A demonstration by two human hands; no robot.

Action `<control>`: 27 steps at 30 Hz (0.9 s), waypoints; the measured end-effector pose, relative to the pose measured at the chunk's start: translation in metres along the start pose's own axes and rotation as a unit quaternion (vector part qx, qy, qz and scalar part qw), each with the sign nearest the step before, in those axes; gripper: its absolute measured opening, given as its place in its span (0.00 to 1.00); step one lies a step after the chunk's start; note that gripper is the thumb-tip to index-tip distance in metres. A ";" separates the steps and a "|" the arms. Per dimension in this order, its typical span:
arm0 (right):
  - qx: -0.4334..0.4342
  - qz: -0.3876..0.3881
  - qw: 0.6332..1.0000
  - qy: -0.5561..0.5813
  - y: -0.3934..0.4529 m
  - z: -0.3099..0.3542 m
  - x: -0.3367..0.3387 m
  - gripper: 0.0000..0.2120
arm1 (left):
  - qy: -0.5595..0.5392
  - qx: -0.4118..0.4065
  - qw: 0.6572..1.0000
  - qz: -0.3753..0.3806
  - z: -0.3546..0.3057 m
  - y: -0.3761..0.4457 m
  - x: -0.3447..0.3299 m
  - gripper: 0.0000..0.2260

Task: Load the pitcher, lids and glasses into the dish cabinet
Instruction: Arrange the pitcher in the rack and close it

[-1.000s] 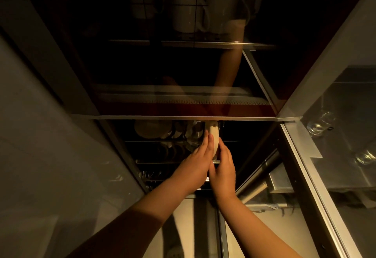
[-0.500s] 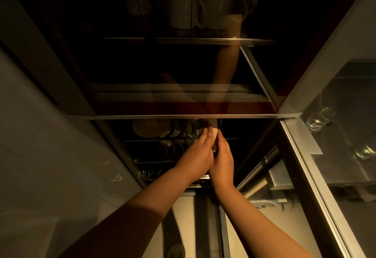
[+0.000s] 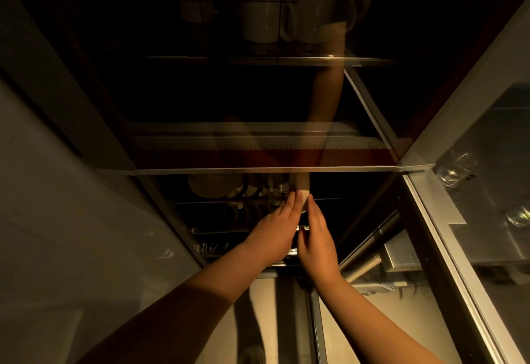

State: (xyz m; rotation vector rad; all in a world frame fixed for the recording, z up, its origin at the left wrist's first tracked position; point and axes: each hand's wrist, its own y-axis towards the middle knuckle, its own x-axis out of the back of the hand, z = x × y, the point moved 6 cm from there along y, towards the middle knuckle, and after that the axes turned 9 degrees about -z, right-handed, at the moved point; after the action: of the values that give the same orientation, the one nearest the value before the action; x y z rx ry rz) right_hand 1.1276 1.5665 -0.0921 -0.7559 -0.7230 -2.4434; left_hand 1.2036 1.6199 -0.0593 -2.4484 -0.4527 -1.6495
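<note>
No brand, label or writing can be read anywhere in the dim frame.

Just above centre, a pale lid (image 3: pixel 303 195) stands on edge between the two hands, its top rising clear of the fingertips. The left hand (image 3: pixel 275 234) lies against its left side with fingers straight and close together, pointing up the frame. The right hand (image 3: pixel 317 237) lies against its right side, fingers also straight, thumb tucked toward the gap between the palms. Neither hand curls round the lid; they press it flat between them. Both forearms run in from the bottom edge and meet at centre.

The lid sits at the mouth of the cabinet (image 3: pixel 258 169), just below its bright horizontal front edge. Left of the lid, on a dark wire rack (image 3: pixel 246 230), a plate (image 3: pixel 212 185) and several smaller round pieces stand on edge in a row; what they are is too dark to tell. At the top of the frame, two white mugs (image 3: pixel 259 10) with handles stand side by side on an upper shelf, behind dark wire bars. A perforated strip crosses the middle of the frame, and a faint reflection of an arm lies over it.

At the right edge, behind a glass door (image 3: pixel 470 220), two clear glasses (image 3: pixel 456 168) rest on a grey shelf, one above the other in the frame.
</note>
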 end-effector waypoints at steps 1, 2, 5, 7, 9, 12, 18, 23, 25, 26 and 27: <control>-0.016 0.000 1.000 0.007 0.003 -0.002 0.000 0.38 | -0.033 0.012 0.999 0.008 -0.001 0.000 -0.001 0.38; -0.028 0.002 1.000 0.012 0.006 -0.003 -0.001 0.36 | -0.053 0.020 0.998 0.012 -0.002 0.000 -0.003 0.37; -0.035 0.022 0.999 0.011 0.011 -0.004 -0.004 0.34 | -0.050 0.033 0.998 0.016 -0.003 0.003 -0.006 0.37; -0.033 0.037 0.999 0.005 0.012 -0.005 -0.005 0.34 | -0.036 0.030 0.999 0.020 -0.002 0.004 -0.008 0.36; -0.026 0.050 0.998 0.002 0.014 -0.006 -0.006 0.35 | -0.030 0.029 0.999 0.021 -0.001 0.004 -0.009 0.36; -0.014 0.069 0.998 0.001 0.014 -0.009 -0.006 0.37 | -0.029 0.030 0.999 0.020 0.002 0.004 -0.011 0.36; -0.003 0.088 0.996 -0.017 0.014 -0.012 -0.005 0.40 | 0.004 0.019 0.999 0.029 0.008 0.004 -0.016 0.36; -0.017 0.081 0.996 -0.015 0.012 -0.013 -0.008 0.38 | -0.028 0.037 0.998 0.039 0.005 0.004 -0.025 0.37; -0.028 0.079 0.996 -0.010 0.012 -0.015 -0.010 0.37 | -0.062 0.051 0.996 0.045 0.004 0.005 -0.027 0.36; -0.032 0.080 0.996 -0.007 0.013 -0.016 -0.011 0.36 | -0.078 0.056 0.994 0.045 0.004 0.007 -0.028 0.36; -0.036 0.084 0.996 -0.005 0.014 -0.018 -0.012 0.35 | -0.093 0.059 0.993 0.043 0.003 0.008 -0.028 0.35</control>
State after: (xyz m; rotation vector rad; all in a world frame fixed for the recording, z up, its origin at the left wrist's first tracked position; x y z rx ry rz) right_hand 1.1382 1.5487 -0.1074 -0.8233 -0.5539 -2.3249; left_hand 1.1992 1.6084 -0.0857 -2.5068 -0.4484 -1.3280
